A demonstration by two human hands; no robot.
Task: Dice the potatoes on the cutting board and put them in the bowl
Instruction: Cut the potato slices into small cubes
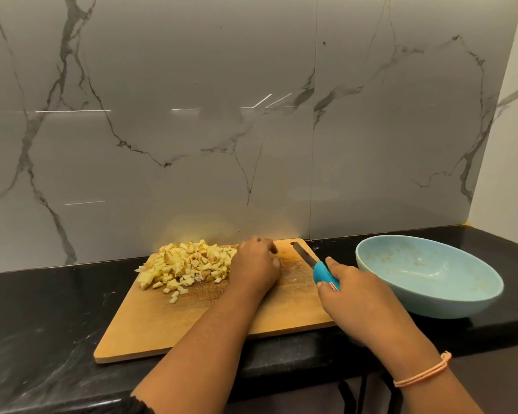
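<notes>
A heap of diced potato point(189, 264) lies on the far left part of the wooden cutting board point(162, 327). My left hand point(256, 268) rests on the board at the heap's right edge, fingers curled down; whether it holds any pieces is hidden. My right hand point(352, 294) grips the blue handle of a knife point(310, 259), whose blade lies flat on the board and points away toward the wall. A light blue bowl point(473, 297) stands to the right of the board, holding only a few crumbs.
The board and bowl sit on a black stone counter point(42, 318) against a grey marble wall point(192, 130). The board's near right corner reaches the counter's front edge. A thin orange band point(422, 373) circles my right wrist.
</notes>
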